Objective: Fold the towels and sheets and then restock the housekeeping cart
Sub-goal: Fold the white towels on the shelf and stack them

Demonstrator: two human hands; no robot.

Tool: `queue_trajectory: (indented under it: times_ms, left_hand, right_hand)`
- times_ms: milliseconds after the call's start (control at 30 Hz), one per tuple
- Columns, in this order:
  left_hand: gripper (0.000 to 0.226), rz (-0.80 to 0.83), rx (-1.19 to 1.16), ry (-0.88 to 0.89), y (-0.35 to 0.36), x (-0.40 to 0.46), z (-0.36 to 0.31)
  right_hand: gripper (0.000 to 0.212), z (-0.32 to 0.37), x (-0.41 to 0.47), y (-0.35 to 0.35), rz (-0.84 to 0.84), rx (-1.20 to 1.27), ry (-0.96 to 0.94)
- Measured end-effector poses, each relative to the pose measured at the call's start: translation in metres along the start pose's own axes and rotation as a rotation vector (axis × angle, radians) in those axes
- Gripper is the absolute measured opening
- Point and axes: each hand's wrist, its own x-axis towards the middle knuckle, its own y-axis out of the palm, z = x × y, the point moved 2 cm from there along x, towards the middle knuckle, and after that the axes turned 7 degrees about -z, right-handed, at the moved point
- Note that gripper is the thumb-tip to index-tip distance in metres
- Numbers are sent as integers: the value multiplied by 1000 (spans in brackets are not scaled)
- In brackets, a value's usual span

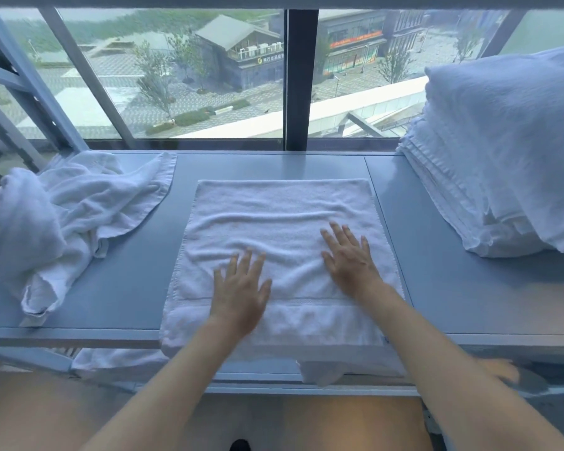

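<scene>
While I stand at a grey ledge [118, 288] below a big window [176, 76], one white towel [280, 216] lies spread before me, my left hand [241, 288] and right hand [349, 258] pressed flat on it, fingers open; one rumpled pile [79, 206] left, one folded stack [489, 151] right.

1. I stand at a grey counter [437, 281] that runs along the base of a large window [183, 76].
2. A dark upright mullion [302, 79] splits the glass in front of me.
3. On my left, pale slanted steel beams [79, 76] cross behind the pane.
4. Outside, far below, I see a grey building with a pitched roof [238, 50] and a paved plaza [163, 102] dotted with thin trees.
5. Further right there is a shopfront with an orange sign [355, 40].
6. A white roof edge [365, 109] runs diagonally under the right pane.
7. Below the counter I see a tan floor [339, 421].
</scene>
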Motion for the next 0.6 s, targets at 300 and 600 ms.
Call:
queue_trajectory:
  times_ms: [300,600]
  left_hand:
    - [59,-77,-11,97,22,-114,13]
    - [65,-1,-9,52,20,-69,14]
  right_hand:
    - [60,5,-129,14,70,-51,-120]
    - [60,-6,-81,16,77,-36,-126]
